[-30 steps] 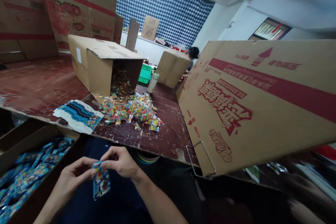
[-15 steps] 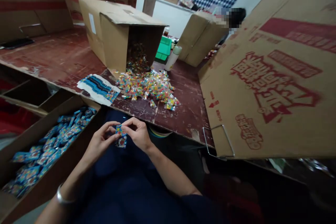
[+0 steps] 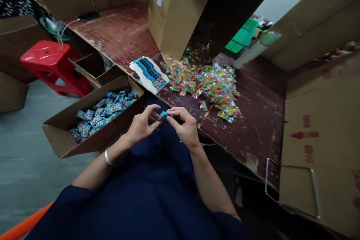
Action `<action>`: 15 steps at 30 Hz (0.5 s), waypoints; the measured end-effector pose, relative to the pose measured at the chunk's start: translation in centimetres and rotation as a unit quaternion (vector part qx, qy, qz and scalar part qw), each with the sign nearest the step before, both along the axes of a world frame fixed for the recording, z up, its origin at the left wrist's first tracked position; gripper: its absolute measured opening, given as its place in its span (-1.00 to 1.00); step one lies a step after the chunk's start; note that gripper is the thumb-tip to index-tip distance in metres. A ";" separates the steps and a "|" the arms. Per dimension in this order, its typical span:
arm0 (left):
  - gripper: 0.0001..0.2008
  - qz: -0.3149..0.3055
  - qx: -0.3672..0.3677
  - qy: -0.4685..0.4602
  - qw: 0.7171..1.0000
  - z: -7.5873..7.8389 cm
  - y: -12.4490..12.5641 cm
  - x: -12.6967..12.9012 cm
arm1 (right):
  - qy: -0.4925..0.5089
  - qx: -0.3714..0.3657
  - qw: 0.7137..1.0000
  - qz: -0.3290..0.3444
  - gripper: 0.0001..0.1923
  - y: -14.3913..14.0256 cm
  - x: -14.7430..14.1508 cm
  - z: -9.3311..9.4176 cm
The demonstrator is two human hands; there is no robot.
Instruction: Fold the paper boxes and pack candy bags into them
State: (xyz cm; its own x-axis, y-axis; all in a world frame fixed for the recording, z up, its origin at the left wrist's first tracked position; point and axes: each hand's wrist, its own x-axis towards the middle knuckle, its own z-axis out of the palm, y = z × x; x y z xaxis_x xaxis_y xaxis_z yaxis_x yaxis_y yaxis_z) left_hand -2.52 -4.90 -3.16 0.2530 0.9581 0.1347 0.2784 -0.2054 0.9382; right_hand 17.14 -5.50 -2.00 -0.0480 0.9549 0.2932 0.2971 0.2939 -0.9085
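My left hand [image 3: 142, 125] and my right hand [image 3: 184, 127] meet over my lap, both pinching one small blue packet [image 3: 162, 115] between their fingertips. The packet looks folded small. Just beyond my hands lies a heap of colourful candy bags [image 3: 206, 82] on the worn red table [image 3: 253, 120], spilling from a cardboard box lying on its side [image 3: 182, 11]. A stack of flat blue packets [image 3: 149, 73] lies at the table's edge. At my left, a low open carton [image 3: 67, 144] holds several filled blue packets [image 3: 105, 110].
A red plastic stool [image 3: 52, 62] stands on the grey floor at the left. A large printed cardboard sheet with a wire clip [image 3: 320, 138] leans at the right. A green crate [image 3: 240, 39] and a white tube [image 3: 254, 48] sit behind the candy heap.
The view has tilted down and left. The blue packet that hung open from my fingers a second ago is now folded small between both hands.
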 end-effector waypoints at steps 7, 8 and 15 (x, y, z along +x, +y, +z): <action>-0.52 0.025 0.192 0.222 0.956 -0.1 -0.5 -0.7 | -0.126 0.081 0.989 0.001 -0.91 -0.1 -0.5 1.7; -0.52 0.025 0.208 0.238 0.948 -0.1 -0.6 -0.7 | -0.137 0.082 0.987 -0.002 -0.92 -0.2 -0.7 1.8; -0.60 0.031 0.262 0.289 0.920 0.0 -0.9 -0.4 | -0.159 0.085 0.983 -0.043 -0.84 -0.4 -1.4 2.2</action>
